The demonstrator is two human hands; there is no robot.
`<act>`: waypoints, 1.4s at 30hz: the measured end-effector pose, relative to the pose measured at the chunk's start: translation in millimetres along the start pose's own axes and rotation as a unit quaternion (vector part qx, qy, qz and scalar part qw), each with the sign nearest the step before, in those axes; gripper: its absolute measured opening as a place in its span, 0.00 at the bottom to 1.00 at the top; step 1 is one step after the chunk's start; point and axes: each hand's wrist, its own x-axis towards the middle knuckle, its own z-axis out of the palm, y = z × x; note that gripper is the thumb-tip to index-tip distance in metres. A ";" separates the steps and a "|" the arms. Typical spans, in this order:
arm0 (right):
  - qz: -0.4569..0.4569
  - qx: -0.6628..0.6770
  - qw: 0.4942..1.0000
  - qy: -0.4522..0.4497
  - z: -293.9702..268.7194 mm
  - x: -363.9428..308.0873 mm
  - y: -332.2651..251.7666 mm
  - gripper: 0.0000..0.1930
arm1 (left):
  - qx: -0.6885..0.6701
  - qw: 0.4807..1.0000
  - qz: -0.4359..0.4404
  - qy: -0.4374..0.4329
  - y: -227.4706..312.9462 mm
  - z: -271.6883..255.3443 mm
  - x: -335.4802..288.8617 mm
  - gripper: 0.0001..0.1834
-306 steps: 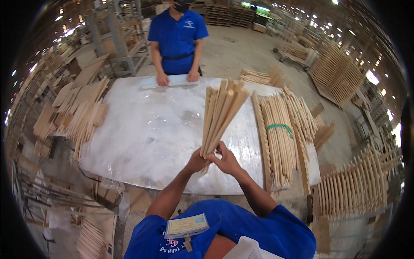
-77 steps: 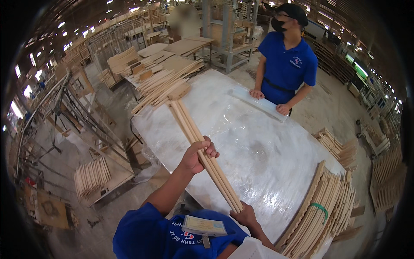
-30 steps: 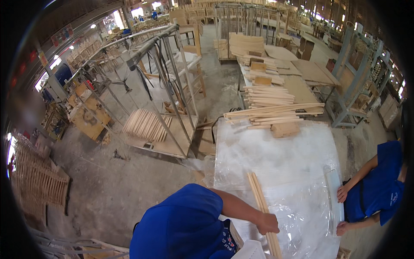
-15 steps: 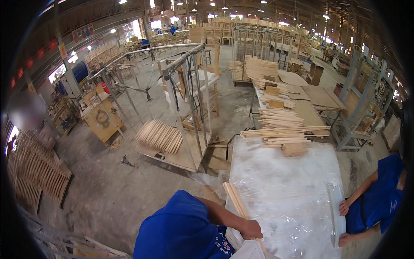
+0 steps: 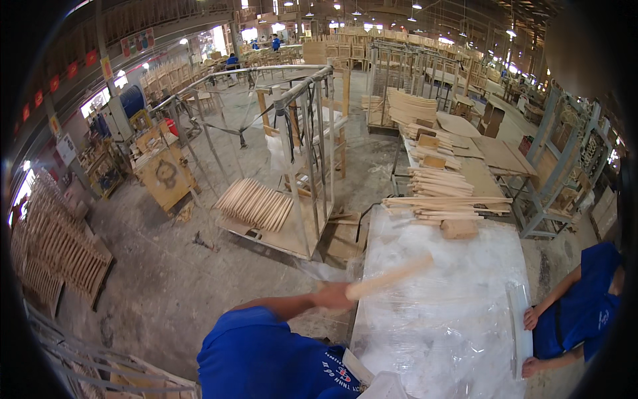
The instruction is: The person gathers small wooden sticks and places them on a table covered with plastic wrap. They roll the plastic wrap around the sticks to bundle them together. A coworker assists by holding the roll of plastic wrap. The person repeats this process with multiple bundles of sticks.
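Observation:
My left hand (image 5: 332,296), its arm in a blue sleeve, reaches over the left edge of the wrapped table. It is closed round one end of a pale wooden slat (image 5: 393,276). The slat points forward and right above the tabletop and is smeared by motion. I cannot tell whether it is one piece or several together. Under it, the tabletop (image 5: 438,319) is covered with clear plastic film over a whitish surface. My right hand does not show.
Wooden sticks (image 5: 438,183) and a small wood block (image 5: 458,229) lie at the table's far end. At right, a co-worker's hands (image 5: 530,319) rest on a whitish roll (image 5: 520,329). A metal-framed cart (image 5: 302,166) carries wooden spindles (image 5: 254,204). More turned pieces (image 5: 56,233) lean at far left.
My left hand has swung forward and left from the table's near part, and the wood in it now points forward and right. The view has shifted slightly. The co-worker's hands stay at the roll.

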 end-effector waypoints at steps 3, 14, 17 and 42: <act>0.005 -0.038 0.999 0.027 -12.5 -13.0 13.5 0.39 | -0.165 0.953 -0.182 0.177 8.0 -65.8 -0.9 0.25; -0.462 -0.294 0.834 0.069 -49.0 6.3 40.4 0.26 | 0.149 0.986 0.042 0.057 61.3 -37.9 3.0 0.33; -0.333 -0.314 0.813 0.360 -85.4 10.0 18.8 0.18 | 0.223 0.948 0.176 -0.141 103.8 53.0 49.4 0.26; -0.151 -0.175 0.806 0.545 -54.1 248.2 -203.3 0.39 | 0.254 0.867 0.181 -0.388 68.7 168.1 182.5 0.26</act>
